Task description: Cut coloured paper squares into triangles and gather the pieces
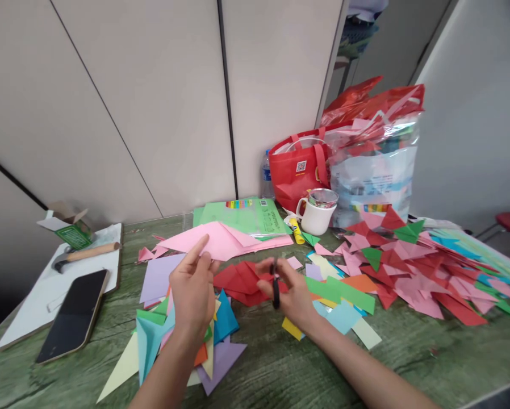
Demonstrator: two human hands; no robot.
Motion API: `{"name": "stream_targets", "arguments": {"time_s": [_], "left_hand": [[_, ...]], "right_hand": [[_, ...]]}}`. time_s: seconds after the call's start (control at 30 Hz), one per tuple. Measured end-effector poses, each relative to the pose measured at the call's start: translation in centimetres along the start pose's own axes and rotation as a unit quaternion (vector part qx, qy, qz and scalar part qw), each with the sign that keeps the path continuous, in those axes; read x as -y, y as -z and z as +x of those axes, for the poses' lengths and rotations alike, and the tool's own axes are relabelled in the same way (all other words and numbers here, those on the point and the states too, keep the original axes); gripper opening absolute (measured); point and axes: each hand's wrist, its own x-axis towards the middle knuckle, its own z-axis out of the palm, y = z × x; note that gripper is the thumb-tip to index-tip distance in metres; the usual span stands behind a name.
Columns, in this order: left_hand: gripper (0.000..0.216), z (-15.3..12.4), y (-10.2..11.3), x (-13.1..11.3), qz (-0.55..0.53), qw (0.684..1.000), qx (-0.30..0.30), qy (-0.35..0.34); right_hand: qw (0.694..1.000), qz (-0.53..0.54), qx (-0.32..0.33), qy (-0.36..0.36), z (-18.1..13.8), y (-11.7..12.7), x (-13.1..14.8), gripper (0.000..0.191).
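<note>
My right hand (291,292) grips black scissors (275,289) by the handles, over a heap of red folded paper (242,281). My left hand (193,289) is raised beside it with the forefinger stretched toward large pink sheets (221,238); its other fingers curl, and I cannot make out anything in them. Below my left hand lie coloured folded triangles (221,326) in blue, purple, cream and orange.
Many pink, red and green paper triangles (412,267) cover the green table's right side. At the back stand a white mug (317,213), a yellow glue stick (296,232), a red bag (297,170) and a clear plastic bag (374,165). A phone (74,315), hammer (84,254) and small box (70,227) lie left.
</note>
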Motion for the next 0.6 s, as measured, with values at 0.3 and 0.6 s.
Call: {"name": "stream_targets", "arguments": {"time_s": [0.3,0.6], "left_hand": [[0.036,-0.8,0.3,0.7,0.035,0.994,0.104,-0.009],[0.049,-1.7,0.1,0.9,0.128,0.979,0.160,0.019]], "right_hand": [[0.950,0.191,0.224,-0.101,-2.0,-1.5,1.9,0.045],[0.949,0.221,0.194,-0.114,-1.6,-1.2,2.1,0.047]]}}
